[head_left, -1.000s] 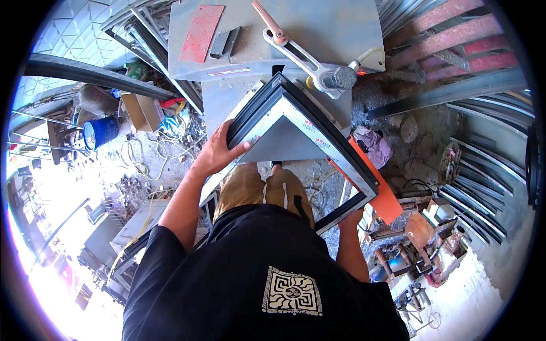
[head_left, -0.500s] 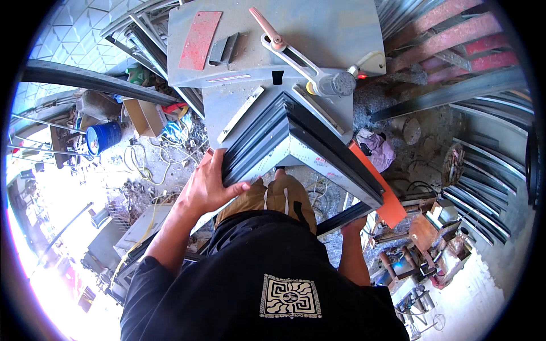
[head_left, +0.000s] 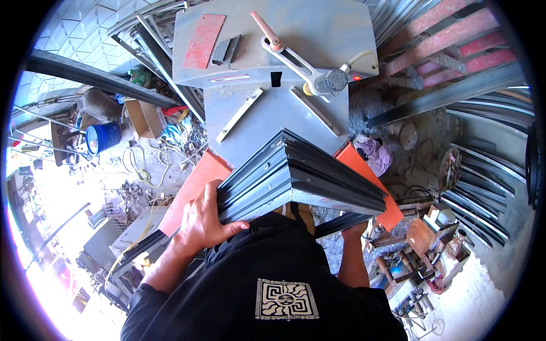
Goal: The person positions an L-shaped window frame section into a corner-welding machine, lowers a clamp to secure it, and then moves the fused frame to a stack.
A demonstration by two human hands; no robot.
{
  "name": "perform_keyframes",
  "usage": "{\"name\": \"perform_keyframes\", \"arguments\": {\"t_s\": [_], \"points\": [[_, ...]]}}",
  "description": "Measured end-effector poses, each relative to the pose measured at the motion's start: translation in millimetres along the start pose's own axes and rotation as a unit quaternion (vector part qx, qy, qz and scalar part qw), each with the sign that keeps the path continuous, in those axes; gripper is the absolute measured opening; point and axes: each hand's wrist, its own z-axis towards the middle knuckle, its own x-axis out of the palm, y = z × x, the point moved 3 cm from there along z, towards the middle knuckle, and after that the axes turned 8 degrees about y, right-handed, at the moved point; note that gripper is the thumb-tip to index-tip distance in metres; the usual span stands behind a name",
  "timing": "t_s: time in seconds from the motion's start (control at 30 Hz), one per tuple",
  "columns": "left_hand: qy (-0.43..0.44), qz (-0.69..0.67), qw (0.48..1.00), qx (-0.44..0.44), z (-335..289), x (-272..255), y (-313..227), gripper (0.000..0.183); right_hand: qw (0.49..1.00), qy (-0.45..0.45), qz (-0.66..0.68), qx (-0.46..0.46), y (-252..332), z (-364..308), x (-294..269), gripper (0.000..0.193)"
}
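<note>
A dark grey window frame [head_left: 256, 179] made of grooved metal profiles is tilted up toward me, its mitred corner pointing away. My left hand [head_left: 207, 224] is closed around its left side, thumb on the near edge and fingers over the outer face. At the right, my right hand [head_left: 355, 228] grips the lower profile [head_left: 341, 223] from beneath; its fingers are mostly hidden. Beyond the corner lies the grey machine bed [head_left: 276, 116] with two slanted metal bars, the left bar [head_left: 240, 115] and the right bar [head_left: 314, 110]. The frame's corner is apart from both bars.
Orange side plates [head_left: 190, 187] flank the machine bed. On the machine top are a swing arm with a pink handle [head_left: 265, 29], a red plate [head_left: 203, 41] and a short dark profile offcut [head_left: 227, 50]. A blue bucket [head_left: 103, 138] stands left; long profiles [head_left: 478, 213] lean right.
Both hands have drawn the frame's corner back toward me, away from the slanted bars, and tilted it so its grooved outer faces show. The left orange plate has come into sight.
</note>
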Motion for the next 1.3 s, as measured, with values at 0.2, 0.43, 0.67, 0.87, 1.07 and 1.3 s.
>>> {"name": "perform_keyframes", "arguments": {"t_s": [0.2,0.43,0.67,0.87,1.07,1.3], "points": [[-0.002,-0.008,1.000,-0.015,-19,22,3,0.126,0.998,0.065,-0.023,0.008,18,-5,-4,0.055],[-0.012,-0.037,0.999,-0.010,-37,43,2,0.138,0.997,0.070,-0.018,0.023,39,-7,0,0.059],[-0.027,-0.045,0.999,-0.005,-51,50,-5,0.135,0.995,0.101,0.005,0.012,44,-3,-3,0.066],[-0.082,0.008,0.996,0.045,-68,63,0,0.129,0.991,0.130,-0.009,-0.014,52,0,-22,0.061],[-0.074,-0.025,0.997,0.025,-82,87,15,0.131,0.991,0.131,-0.013,-0.015,55,-1,-30,0.055],[-0.057,-0.065,0.996,0.021,-103,110,47,0.141,0.990,0.134,-0.029,-0.042,62,-16,-32,0.057]]}}
